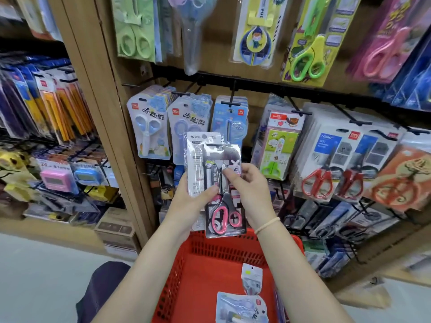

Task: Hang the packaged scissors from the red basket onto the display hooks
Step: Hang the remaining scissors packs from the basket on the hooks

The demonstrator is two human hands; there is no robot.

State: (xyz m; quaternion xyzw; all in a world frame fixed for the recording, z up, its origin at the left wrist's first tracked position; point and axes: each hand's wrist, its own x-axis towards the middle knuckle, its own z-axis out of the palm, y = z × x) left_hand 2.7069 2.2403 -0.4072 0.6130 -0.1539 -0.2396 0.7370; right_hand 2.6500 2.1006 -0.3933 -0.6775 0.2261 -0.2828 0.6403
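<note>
Both hands hold scissors packs upright in front of the display. A grey pack of pink-handled scissors (224,206) overlaps a white-carded pack (198,157) behind it. My left hand (189,197) grips the packs from the left with its thumb on the front. From the right, my right hand (247,190) pinches the pink scissors pack near the blades. Below them the red basket (205,271) holds a small pack (251,279) and a blue pack (241,308). Black display hooks (232,94) jut from a rail just above and carry rows of packaged scissors.
A wooden upright (105,113) divides this bay from shelves of pencils and small timers on the left. Red-handled scissors packs (326,173) hang to the right, and more packs hang above. My knee (102,287) shows at the lower left beside the basket.
</note>
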